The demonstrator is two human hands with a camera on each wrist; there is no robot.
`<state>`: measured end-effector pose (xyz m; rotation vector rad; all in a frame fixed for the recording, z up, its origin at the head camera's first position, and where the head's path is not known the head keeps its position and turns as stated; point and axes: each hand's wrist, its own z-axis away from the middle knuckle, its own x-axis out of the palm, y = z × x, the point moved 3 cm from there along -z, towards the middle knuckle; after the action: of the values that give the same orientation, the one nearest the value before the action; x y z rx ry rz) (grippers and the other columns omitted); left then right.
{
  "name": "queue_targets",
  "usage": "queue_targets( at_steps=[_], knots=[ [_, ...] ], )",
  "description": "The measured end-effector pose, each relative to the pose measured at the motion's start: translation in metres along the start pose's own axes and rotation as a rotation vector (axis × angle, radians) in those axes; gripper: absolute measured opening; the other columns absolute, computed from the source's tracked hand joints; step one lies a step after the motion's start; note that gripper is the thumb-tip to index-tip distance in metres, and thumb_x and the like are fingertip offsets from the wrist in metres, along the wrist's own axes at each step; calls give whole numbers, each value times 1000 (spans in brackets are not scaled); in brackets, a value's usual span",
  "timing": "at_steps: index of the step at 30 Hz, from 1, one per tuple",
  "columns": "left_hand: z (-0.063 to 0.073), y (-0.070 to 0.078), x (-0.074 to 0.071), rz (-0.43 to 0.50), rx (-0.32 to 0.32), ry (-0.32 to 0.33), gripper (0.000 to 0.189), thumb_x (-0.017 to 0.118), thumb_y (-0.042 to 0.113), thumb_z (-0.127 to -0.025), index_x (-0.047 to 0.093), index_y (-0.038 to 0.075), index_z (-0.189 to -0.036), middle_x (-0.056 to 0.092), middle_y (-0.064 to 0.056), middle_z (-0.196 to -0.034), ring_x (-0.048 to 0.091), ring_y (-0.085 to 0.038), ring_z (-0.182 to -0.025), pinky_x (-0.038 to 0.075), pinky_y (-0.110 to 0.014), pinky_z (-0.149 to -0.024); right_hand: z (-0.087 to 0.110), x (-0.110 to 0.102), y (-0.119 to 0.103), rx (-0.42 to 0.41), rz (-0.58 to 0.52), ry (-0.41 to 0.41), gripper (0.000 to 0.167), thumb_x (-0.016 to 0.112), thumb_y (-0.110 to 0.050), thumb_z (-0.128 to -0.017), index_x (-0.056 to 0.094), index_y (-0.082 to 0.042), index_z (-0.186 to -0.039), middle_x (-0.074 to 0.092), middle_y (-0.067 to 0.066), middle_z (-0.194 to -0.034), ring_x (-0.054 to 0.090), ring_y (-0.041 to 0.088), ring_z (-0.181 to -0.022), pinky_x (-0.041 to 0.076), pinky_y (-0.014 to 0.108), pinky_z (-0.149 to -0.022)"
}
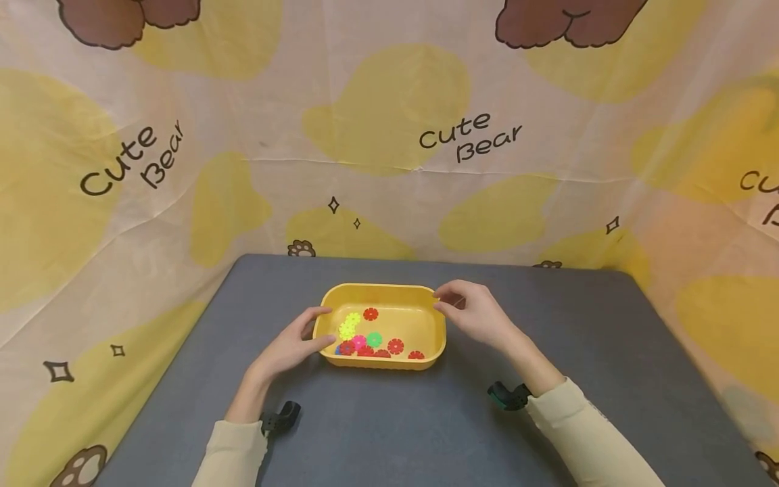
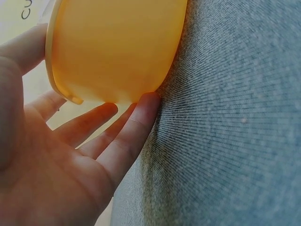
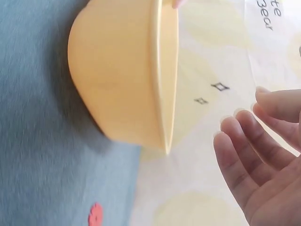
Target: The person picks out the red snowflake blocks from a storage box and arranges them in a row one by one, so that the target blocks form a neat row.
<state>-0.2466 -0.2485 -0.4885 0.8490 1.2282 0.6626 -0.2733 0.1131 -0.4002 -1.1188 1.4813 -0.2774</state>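
A shallow yellow plastic basin point(image 1: 383, 289) stands on the table, holding several small notched snowflake discs, mostly toward its left and near sides. Among them are red discs point(image 1: 395, 346), yellow discs point(image 1: 347, 330), a green disc point(image 1: 374, 339) and a pink disc point(image 1: 360, 342). My left hand point(image 1: 298, 345) holds the basin's left end, with its thumb at the rim and fingers spread along the outer wall point(image 2: 117, 52). Beside the right end, my right hand point(image 1: 477, 314) hovers with loosely bent fingers. In the right wrist view, those fingers point(image 3: 235, 162) hold nothing and stand apart from the basin.
A red disc point(image 3: 95, 215) lies outside the basin on the table in the right wrist view. The dark blue-grey tabletop point(image 1: 389, 426) meets a printed cloth backdrop point(image 1: 377, 122) behind and at both sides. Black wrist devices point(image 1: 510, 396) are worn on both arms.
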Motion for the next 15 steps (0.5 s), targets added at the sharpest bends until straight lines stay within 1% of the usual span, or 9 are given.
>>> queue_targets(
  at_steps=[4,10,15],
  knots=[
    [1,-1,-1,-4,-3,-1,69,74,41,-93,42,19,-150,34,-15,-160,38,-42,-144,40,-60,-108,-4,15,-3,-22,-24,-37,18,77,-12,-92,74,-7,-109,71,-2,-98,66,14,-88,57,35,-80],
    [1,1,-1,5,-4,1,68,74,39,-93,43,18,-149,35,-16,-160,40,-42,-143,42,-60,-107,-11,36,-4,-20,-21,-113,18,76,-17,-93,75,-9,-108,69,-5,-96,63,12,-88,56,33,-80],
    [1,1,-2,10,-2,0,69,74,41,-93,43,17,-149,34,-17,-160,37,-42,-145,40,-60,-108,-18,51,-3,-67,-6,-178,17,77,-16,-92,75,-9,-107,70,-6,-95,63,11,-86,56,31,-79]
  ],
)
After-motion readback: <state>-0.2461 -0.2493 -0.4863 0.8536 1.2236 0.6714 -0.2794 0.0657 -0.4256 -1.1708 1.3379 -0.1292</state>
